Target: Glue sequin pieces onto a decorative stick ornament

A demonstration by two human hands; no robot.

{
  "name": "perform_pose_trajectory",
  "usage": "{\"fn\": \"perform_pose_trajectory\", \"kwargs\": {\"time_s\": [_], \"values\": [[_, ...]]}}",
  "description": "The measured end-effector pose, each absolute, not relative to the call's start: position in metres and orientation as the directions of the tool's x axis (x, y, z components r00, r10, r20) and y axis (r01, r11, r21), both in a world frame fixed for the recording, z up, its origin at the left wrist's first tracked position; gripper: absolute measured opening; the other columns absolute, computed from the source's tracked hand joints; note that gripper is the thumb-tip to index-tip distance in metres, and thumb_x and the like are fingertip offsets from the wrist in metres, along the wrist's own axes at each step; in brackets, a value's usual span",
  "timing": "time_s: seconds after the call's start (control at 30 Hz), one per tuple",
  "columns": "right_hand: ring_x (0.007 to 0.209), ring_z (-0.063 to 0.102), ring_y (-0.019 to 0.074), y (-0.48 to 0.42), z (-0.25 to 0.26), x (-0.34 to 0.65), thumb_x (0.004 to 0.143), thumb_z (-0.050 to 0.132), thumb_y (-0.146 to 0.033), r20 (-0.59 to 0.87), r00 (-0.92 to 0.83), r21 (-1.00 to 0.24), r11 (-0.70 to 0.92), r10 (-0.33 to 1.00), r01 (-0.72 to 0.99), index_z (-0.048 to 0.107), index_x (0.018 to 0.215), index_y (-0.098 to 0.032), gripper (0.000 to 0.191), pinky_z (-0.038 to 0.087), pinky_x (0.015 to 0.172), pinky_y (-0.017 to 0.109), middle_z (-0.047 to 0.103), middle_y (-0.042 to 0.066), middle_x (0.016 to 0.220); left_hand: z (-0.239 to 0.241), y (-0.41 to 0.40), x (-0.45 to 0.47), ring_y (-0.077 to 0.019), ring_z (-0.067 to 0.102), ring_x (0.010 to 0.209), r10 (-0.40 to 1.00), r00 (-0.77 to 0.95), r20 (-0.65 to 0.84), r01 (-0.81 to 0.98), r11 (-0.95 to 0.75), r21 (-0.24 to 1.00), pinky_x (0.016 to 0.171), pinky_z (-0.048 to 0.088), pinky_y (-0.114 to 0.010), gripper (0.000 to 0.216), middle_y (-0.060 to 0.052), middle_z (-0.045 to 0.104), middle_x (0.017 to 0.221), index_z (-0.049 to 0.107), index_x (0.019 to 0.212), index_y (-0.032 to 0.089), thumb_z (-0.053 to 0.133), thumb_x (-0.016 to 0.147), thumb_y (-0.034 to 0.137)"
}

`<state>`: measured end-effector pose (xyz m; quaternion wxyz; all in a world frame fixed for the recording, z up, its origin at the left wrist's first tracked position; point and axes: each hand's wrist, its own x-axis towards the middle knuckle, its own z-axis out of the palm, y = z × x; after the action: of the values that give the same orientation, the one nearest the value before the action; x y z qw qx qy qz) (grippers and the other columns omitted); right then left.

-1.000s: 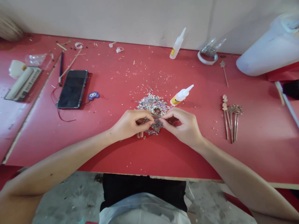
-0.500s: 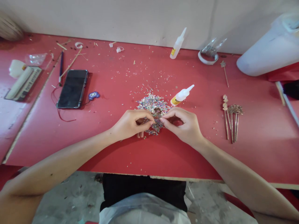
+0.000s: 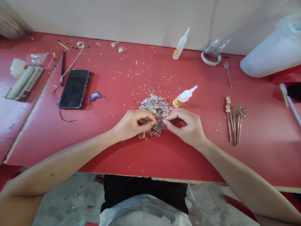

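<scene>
A heap of small glittery flakes (image 3: 155,105) lies in the middle of the red table (image 3: 141,150). My left hand (image 3: 131,125) and my right hand (image 3: 187,125) meet over its near edge, both pinched shut. Between the fingertips sits a small brown flower-like piece (image 3: 159,111) on a thin stick, held by both hands. The stick itself is mostly hidden by my left fingers. A small glue bottle (image 3: 184,96) lies on its side just beyond my right hand.
Several finished sticks with decorated tips (image 3: 234,121) lie to the right. A black phone (image 3: 74,88) with a small purple charm (image 3: 95,95) lies to the left, near pencils and a box. A second glue bottle (image 3: 180,45), a tape ring (image 3: 210,59) and a white jug (image 3: 270,50) stand at the back.
My hands stay pinched together over the heap; only small finger shifts. The view has drifted slightly.
</scene>
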<state>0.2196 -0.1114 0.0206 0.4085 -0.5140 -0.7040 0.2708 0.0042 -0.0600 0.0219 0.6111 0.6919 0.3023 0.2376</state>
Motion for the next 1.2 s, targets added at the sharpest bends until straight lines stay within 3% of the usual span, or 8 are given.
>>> {"fn": "perform_pose_trajectory", "kwargs": {"time_s": [0.43,0.6,0.7,0.77,0.93,1.2], "values": [[0.060,0.055,0.0098,-0.111,0.019,0.221,0.084,0.067,-0.021,0.303,-0.141,-0.808,0.333,0.942,0.486,0.062,0.076,-0.020,0.009,0.042,0.050,0.022,0.061,-0.001,0.071,0.022,-0.060,0.004,-0.0056,0.064,0.045,0.713,0.698,-0.059,0.125,-0.040,0.991,0.042,0.053,-0.012,0.010,-0.002,0.063,0.082,0.063,0.086,0.012,0.058,0.088,0.021],[0.058,0.054,0.0097,-0.113,0.016,0.222,0.090,0.061,-0.030,0.244,-0.050,-0.878,0.243,0.968,0.413,0.059,0.092,-0.022,0.009,0.044,0.051,0.023,0.060,0.000,0.076,0.025,-0.059,0.003,-0.0072,0.062,0.042,0.704,0.702,-0.105,0.112,0.036,0.993,0.039,0.051,-0.013,0.012,0.001,0.061,0.065,0.063,0.086,0.012,0.060,0.089,0.023],[0.057,0.050,0.0092,-0.114,0.017,0.221,0.095,0.052,-0.033,0.249,0.006,-0.861,0.218,0.969,0.459,0.055,0.103,-0.022,0.013,0.042,0.053,0.023,0.056,-0.001,0.078,0.028,-0.059,0.003,-0.0073,0.061,0.040,0.673,0.722,-0.160,0.091,0.137,0.986,0.039,0.051,-0.015,0.015,-0.002,0.068,0.070,0.063,0.087,0.012,0.062,0.089,0.027],[0.056,0.045,0.0090,-0.115,0.020,0.220,0.097,0.048,-0.033,0.248,-0.016,-0.848,0.225,0.969,0.480,0.054,0.110,-0.023,0.018,0.040,0.052,0.022,0.051,-0.002,0.076,0.030,-0.058,0.003,-0.0073,0.061,0.040,0.644,0.742,-0.184,0.077,0.191,0.978,0.039,0.052,-0.015,0.016,-0.003,0.070,0.074,0.063,0.087,0.012,0.063,0.089,0.029],[0.052,0.031,0.0080,-0.114,0.023,0.217,0.090,0.059,-0.032,0.140,-0.180,-0.871,0.208,0.974,0.446,0.052,0.125,-0.026,0.036,0.031,0.045,0.020,0.031,-0.006,0.070,0.032,-0.058,0.002,-0.0092,0.059,0.037,0.600,0.772,-0.212,0.101,0.213,0.972,0.038,0.050,-0.014,0.022,0.005,0.057,0.046,0.064,0.089,0.013,0.066,0.087,0.034],[0.054,0.032,0.0078,-0.114,0.021,0.214,0.089,0.059,-0.024,0.147,-0.219,-0.871,0.231,0.965,0.434,0.058,0.116,-0.023,0.027,0.032,0.051,0.021,0.030,-0.007,0.066,0.032,-0.057,0.002,-0.0099,0.060,0.037,0.577,0.792,-0.199,0.140,0.145,0.980,0.039,0.050,-0.014,0.019,0.005,0.056,0.044,0.064,0.088,0.012,0.064,0.089,0.032]]}}
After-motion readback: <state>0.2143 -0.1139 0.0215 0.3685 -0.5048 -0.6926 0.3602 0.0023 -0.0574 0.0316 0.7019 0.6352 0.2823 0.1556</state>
